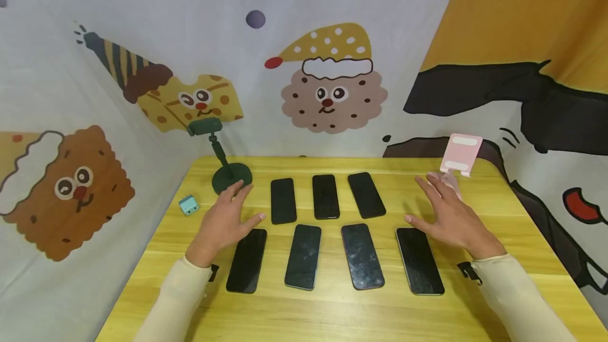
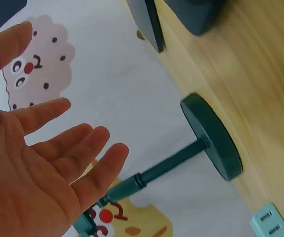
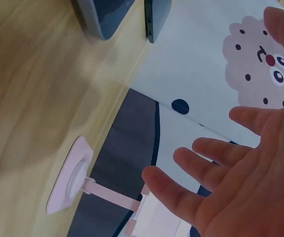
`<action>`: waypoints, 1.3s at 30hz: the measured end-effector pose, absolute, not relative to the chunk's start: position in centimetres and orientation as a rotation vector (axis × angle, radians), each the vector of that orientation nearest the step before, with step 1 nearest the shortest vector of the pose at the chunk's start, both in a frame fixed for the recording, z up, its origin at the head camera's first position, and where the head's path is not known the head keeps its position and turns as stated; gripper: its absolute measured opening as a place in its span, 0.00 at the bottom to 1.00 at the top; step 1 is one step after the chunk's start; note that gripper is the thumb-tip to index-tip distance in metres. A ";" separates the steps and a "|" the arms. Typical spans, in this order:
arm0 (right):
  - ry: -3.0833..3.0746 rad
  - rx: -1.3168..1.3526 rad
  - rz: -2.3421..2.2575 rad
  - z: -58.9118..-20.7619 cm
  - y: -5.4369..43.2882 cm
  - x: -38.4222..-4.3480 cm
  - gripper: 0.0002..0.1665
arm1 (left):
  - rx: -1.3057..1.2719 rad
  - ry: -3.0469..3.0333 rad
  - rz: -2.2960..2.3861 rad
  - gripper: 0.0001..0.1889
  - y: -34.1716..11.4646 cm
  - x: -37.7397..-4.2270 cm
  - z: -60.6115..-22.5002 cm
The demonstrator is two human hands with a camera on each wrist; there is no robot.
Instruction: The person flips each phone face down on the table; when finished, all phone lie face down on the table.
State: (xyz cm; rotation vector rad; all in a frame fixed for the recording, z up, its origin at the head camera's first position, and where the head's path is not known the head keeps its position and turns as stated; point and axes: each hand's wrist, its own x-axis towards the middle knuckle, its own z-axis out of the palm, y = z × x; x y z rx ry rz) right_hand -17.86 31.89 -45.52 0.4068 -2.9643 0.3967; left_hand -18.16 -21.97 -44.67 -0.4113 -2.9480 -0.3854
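Observation:
My left hand [image 1: 222,223] hovers over the table's left side with spread fingers and holds nothing. Below its thumb lies a black phone [image 1: 247,261], the leftmost of the front row. On the right, my other hand [image 1: 453,223] is also spread and bare, its thumb above the far end of the rightmost front phone [image 1: 421,263]. Two more front phones, one dark [image 1: 303,257] and one with a smudged screen [image 1: 362,256], lie between the hands. The back row has a left phone [image 1: 283,201], a middle phone [image 1: 325,197] and a tilted right phone [image 1: 367,195].
A dark green stand [image 2: 213,138] rises at the back left, beyond the left fingertips. Beside it sits a small teal block [image 1: 188,205] with slots. The pink phone stand [image 1: 461,153] is at the back right, behind the right hand. A printed cloth [image 1: 214,4] hangs behind the wooden table [image 1: 328,318].

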 end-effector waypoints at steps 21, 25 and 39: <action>-2.987 0.391 0.726 -46.7 32.5 -16.3 0.52 | -0.514 -3.005 -0.754 0.38 -16.2 -18.5 -44.8; -3.018 0.362 0.811 -47.0 32.8 -15.8 0.51 | -0.575 -3.008 -0.861 0.35 -14.7 -18.3 -45.1; -3.031 0.303 0.896 -47.8 33.3 -14.4 0.39 | -0.825 -2.974 -1.070 0.29 -9.3 -17.9 -45.9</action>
